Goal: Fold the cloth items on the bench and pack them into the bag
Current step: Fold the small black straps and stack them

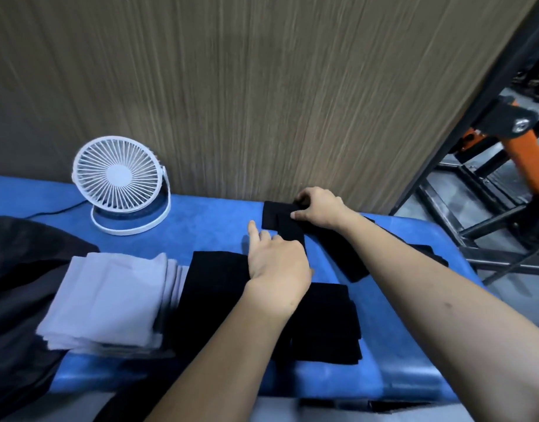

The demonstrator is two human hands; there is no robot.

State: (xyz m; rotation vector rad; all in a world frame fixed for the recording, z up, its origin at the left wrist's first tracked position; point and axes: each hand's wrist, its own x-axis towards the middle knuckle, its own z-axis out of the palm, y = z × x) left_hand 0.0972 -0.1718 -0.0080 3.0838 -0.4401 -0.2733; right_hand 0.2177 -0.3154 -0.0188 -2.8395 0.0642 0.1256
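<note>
Right of centre in the frame, a small black cloth (288, 226) lies on the blue bench (207, 220). The right hand (318, 210) pinches its far edge; the left hand (276, 260) presses its near end, forefinger out. It looks light, limp and thin, best gripped at corners. Folded stacks lie lower left.

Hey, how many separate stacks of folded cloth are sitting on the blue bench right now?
2: a white stack at the left, and a black stack beside it under the left forearm. The black cloth being folded by both hands isn't stacked. More may be hidden.
</note>
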